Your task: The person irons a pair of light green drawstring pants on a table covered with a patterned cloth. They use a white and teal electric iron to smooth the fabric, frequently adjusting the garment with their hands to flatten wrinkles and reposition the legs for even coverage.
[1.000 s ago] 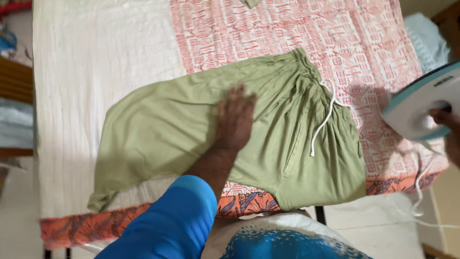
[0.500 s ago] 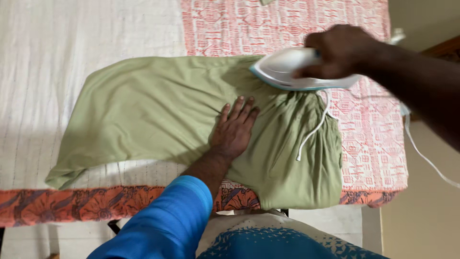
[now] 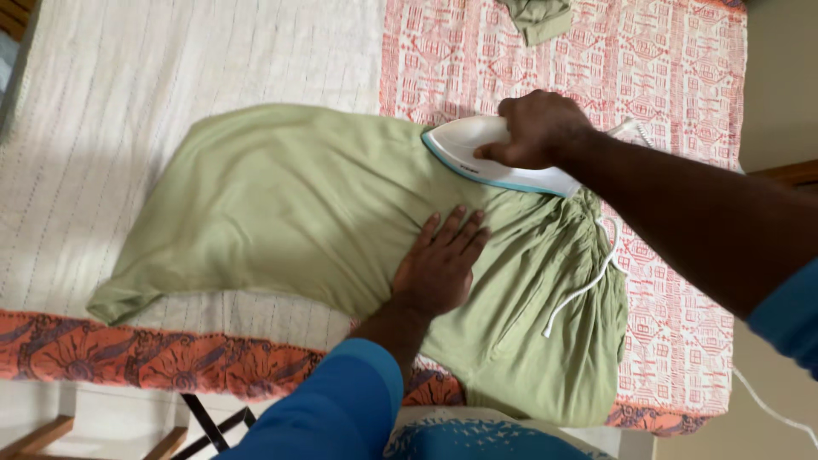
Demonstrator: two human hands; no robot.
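Your left hand lies flat with its fingers spread open, pressing down on the light green cloth trousers laid out across the surface, which is covered by a cream quilted sheet and a red-and-white patterned cloth. Your right hand has its fingers closed round the handle of the white electric iron with a teal edge, which appears to rest on the trousers near the gathered waistband, just above your left fingertips. The white drawstring trails over the waistband to your right, and a small scrap of green fabric lies at the far edge.
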